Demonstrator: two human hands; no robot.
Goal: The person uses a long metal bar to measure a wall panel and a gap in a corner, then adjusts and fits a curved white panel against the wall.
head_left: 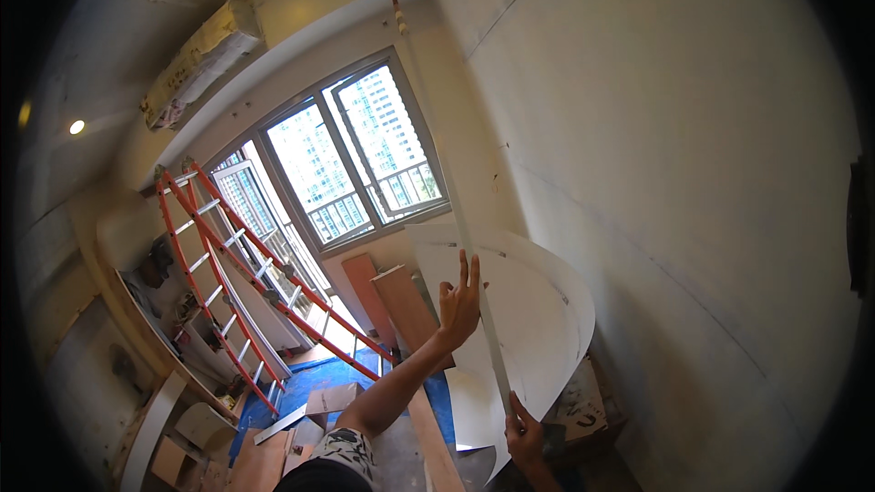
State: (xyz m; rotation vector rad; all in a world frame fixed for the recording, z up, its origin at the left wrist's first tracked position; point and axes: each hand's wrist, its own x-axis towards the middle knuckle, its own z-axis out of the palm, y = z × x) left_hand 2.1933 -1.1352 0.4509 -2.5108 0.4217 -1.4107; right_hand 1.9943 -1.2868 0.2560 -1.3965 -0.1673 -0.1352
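A long pale pole (497, 355) slants up and away from me toward the top corner of the far wall, with a brownish tip (398, 14) at its high end. Near its lower end my right hand (523, 435) is closed around it. Higher up, my left hand (462, 302) lies against the pole, two fingers stretched upward and the others partly bent. Part of the pole is hidden behind that hand. Beyond both hands stands a large white curved panel (538, 310).
An orange stepladder (241, 264) stands at left on a blue sheet (319, 383). Wooden boards (396, 296) lean below the window (360, 141). Cardboard (333, 398) and planks lie near my left arm. A wrapped air conditioner (200, 59) hangs high up. The pale wall (656, 173) rises at right.
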